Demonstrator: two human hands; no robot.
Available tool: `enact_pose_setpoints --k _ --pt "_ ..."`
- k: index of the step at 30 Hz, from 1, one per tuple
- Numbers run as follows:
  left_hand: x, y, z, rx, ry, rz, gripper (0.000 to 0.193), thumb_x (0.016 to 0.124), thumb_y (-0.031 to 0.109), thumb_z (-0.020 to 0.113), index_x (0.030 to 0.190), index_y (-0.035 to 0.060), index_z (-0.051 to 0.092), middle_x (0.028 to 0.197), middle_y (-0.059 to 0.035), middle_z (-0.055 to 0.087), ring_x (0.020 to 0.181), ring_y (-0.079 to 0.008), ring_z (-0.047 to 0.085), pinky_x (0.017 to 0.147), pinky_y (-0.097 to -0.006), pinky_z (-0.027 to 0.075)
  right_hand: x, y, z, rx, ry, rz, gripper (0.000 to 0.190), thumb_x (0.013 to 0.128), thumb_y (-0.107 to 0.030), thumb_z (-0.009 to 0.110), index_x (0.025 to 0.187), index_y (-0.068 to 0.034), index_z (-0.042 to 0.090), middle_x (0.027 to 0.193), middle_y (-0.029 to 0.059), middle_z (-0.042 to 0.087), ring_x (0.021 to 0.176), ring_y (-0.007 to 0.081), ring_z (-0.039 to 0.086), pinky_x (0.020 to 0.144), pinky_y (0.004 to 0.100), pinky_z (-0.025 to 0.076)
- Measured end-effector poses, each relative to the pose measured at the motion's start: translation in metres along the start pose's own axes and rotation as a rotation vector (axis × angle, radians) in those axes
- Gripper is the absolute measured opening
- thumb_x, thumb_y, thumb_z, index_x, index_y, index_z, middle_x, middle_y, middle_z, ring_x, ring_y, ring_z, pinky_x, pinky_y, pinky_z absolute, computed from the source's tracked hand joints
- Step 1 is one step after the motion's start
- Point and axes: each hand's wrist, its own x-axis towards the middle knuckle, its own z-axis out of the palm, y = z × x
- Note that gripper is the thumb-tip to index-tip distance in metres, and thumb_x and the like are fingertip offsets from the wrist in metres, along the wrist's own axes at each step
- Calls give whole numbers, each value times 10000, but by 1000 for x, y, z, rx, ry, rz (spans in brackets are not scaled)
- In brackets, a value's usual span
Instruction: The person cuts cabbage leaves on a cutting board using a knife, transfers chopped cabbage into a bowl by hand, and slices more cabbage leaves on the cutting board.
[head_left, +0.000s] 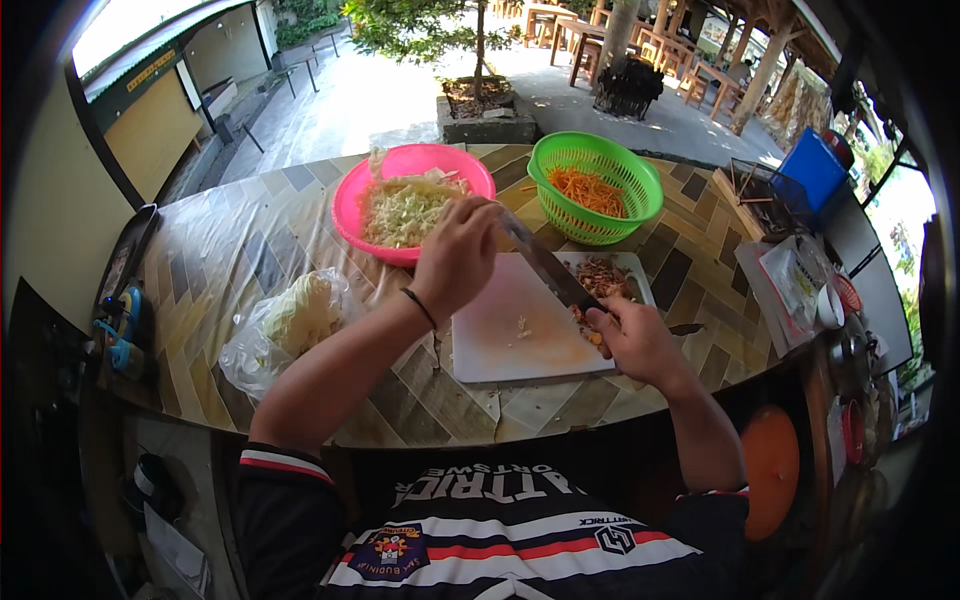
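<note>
My right hand (641, 341) is closed around the dark handle of a kitchen knife (547, 262). Its long blade slants up and leftward over a white cutting board (499, 307). My left hand (459, 251) has curled fingers at the blade's tip, beside the rim of a pink plastic basin (352, 234); whether they grip the blade is unclear. Shredded cabbage (401, 210) fills much of the basin. Small brownish scraps (602, 277) lie on the board's right side, partly behind the blade. A few pale shreds (523, 327) rest near its middle.
A green colander (645, 202) with shredded carrot (589, 191) stands at the back right. Left of my forearm, a cabbage (304, 311) sits in a clear plastic bag (244, 360). Plastic packets (791, 281) lie at the right edge of the patterned tabletop (202, 300). An orange stool (772, 472) is below.
</note>
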Motion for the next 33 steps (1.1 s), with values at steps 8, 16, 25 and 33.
enact_pose_setpoints --k 8,16,25,33 --pt "-82 35 94 -93 -194 -365 390 956 212 499 1239 -56 498 1325 -273 448 1290 -442 365 1071 -470 329 -62 42 56 350 -89 337 361 991 -296 496 827 23 534 553 78 580 413 154 578 406 277 446" --pt "-84 34 102 -70 -246 -429 460 988 289 438 1239 -91 502 1369 -296 409 1341 -458 294 1107 -479 277 -76 14 90 655 -232 464 346 1012 -317 450 911 7 511 592 80 551 433 157 560 413 276 472" --pt "-7 32 57 -39 -27 -312 368 978 289 481 1154 -17 586 1302 -243 494 1321 -434 348 1108 -481 280 -47 -21 36 757 -296 304 368 1016 -330 427 934 16 523 606 68 540 433 135 526 425 267 475" --pt "70 -103 21 270 -76 -619 544 992 479 348 1232 53 587 1386 -235 438 1382 -413 262 1143 -515 177 39 -57 10 520 -282 78 389 996 -341 472 896 23 568 597 42 540 451 120 525 419 261 471"
